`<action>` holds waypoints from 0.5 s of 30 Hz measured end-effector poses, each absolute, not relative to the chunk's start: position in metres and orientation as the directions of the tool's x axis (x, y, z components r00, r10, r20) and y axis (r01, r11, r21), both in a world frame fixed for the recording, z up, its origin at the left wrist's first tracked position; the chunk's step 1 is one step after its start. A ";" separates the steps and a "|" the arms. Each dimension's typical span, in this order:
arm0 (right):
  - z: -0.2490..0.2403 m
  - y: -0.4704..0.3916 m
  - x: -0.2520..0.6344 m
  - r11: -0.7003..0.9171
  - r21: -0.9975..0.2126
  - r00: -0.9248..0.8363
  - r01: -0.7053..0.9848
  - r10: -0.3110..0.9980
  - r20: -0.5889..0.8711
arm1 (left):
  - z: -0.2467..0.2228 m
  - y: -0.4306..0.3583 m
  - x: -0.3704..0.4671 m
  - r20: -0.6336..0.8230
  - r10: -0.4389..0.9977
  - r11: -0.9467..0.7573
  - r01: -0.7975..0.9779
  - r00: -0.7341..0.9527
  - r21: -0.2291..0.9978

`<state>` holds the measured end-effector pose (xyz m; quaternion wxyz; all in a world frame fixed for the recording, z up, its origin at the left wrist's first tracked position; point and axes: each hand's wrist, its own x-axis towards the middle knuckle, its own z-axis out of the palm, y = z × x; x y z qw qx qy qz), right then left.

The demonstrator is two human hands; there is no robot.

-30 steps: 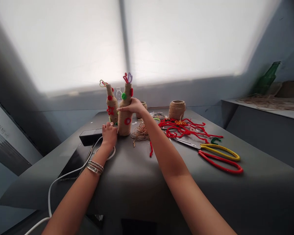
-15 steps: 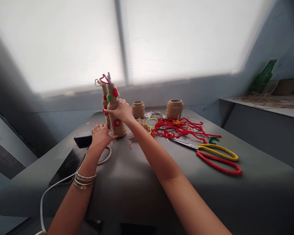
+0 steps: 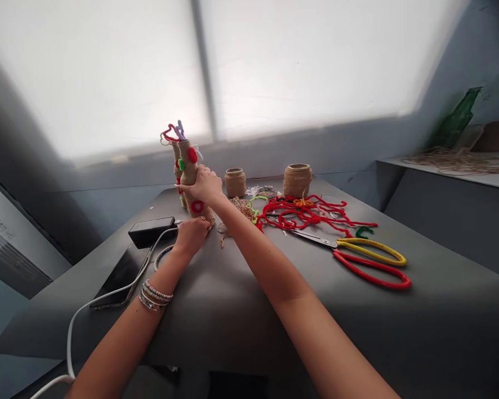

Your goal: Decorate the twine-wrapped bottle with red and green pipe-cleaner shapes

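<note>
A twine-wrapped bottle (image 3: 187, 176) stands at the left back of the table, slightly tilted, with red and green fuzzy decorations on its side. My right hand (image 3: 208, 185) is wrapped round its middle. Low down, my left hand (image 3: 192, 235) is closed against the bottle's base, its fingertips partly hidden. Right behind, a second twine-wrapped bottle (image 3: 176, 151) is mostly covered by the first. Bent pipe cleaners (image 3: 170, 133) in red, purple and pale colours stick up at the bottle tops; which bottle holds each is unclear.
Two twine-wrapped jars (image 3: 235, 184) stand at the back. Red fuzzy strands (image 3: 314, 218) and loose twine (image 3: 240, 208) lie before them, with scissors (image 3: 370, 251) at right. A black power bank (image 3: 152, 230), a dark flat device (image 3: 118, 280) and a white cable (image 3: 75, 317) occupy the left.
My left hand has moved right and its fingers have closed at the bottle's base. My right hand keeps its grip, and the bottle leans a little more left.
</note>
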<state>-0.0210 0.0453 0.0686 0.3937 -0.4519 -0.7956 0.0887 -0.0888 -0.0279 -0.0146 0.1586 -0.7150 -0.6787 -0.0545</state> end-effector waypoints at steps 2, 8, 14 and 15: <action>0.067 0.047 -0.021 0.586 -0.502 -0.283 0.637 0.783 0.554 | -0.014 -0.028 -0.087 0.254 0.960 -0.072 0.979 0.120 -0.191; 0.066 0.049 -0.021 0.611 -0.491 -0.300 0.621 0.764 0.572 | -0.009 -0.034 -0.085 0.247 0.965 -0.043 0.979 0.092 -0.198; 0.079 0.053 0.000 0.664 -0.531 -0.497 0.526 0.747 0.442 | -0.002 -0.042 -0.077 0.208 0.976 -0.007 0.970 0.059 -0.244; 0.080 0.057 0.006 0.676 -0.558 -0.541 0.480 0.730 0.419 | -0.002 -0.043 -0.076 0.238 0.970 0.012 0.969 0.048 -0.248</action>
